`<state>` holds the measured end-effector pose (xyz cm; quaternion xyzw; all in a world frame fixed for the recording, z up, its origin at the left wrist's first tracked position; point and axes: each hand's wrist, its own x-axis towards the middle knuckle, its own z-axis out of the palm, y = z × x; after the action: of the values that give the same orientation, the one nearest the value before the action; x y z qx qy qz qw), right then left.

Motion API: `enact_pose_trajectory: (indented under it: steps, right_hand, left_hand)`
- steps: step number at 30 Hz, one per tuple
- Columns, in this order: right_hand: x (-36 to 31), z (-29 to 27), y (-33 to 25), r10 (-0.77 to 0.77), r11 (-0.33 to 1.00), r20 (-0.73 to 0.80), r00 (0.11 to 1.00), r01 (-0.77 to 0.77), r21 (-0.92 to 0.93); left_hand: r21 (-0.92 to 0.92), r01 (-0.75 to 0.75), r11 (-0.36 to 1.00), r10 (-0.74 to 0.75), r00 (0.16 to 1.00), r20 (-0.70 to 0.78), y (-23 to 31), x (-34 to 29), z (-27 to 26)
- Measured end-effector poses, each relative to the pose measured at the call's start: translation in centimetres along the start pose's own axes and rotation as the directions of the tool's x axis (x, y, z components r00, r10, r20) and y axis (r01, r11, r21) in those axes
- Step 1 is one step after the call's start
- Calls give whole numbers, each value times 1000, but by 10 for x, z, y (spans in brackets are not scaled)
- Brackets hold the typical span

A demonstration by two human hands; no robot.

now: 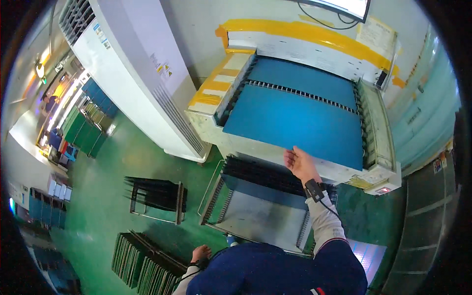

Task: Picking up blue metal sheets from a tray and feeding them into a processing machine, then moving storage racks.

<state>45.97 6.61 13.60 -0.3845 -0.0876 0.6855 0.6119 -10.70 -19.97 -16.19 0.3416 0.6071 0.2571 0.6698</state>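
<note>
A large blue panel [295,123] lies flat on the roller machine in front of me, its near edge at the machine's front. My right hand [299,163] is at that edge, fingers curled in; whether they pinch the panel is hard to see. Behind it, a second blue panel [305,78] rests beyond a row of rollers [302,92]. Below my right arm stands a slotted rack [260,209] with dark panels upright at its far side. Low beside my body, my left hand [200,253] hangs with its fingers curled and nothing visible in them.
A tall white air conditioner [142,83] stands left of the machine. On the green floor are a small rack of black panels [157,194] and a rack of upright green-edged boards [147,260]. A grey cabinet [425,216] stands at the right. Other people work far left.
</note>
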Motion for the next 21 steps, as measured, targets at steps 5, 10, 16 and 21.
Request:
enact_pose_trajectory:
  steps: [5, 10, 16, 21]
  right_hand:
    - [0, 4, -1, 22, 1000, 0, 1000, -22, -1]
    - [2, 3, -1, -2, 1000, 18, 1000, 2, 12]
    - [-1, 6, 7, -7, 995, 40, 999, 11, -100]
    - [-19, 5, 47, -73, 686, -24, 997, 33, -727]
  left_hand:
    - [-621, 315, 717, -343, 936, 78, 45, -21, 25]
    - [413, -18, 911, 43, 998, -52, 39, -23, 20]
    - [620, -90, 779, 152, 987, -48, 48, -34, 26]
    - [-564, 109, 819, -143, 990, -17, 7, -18, 15]
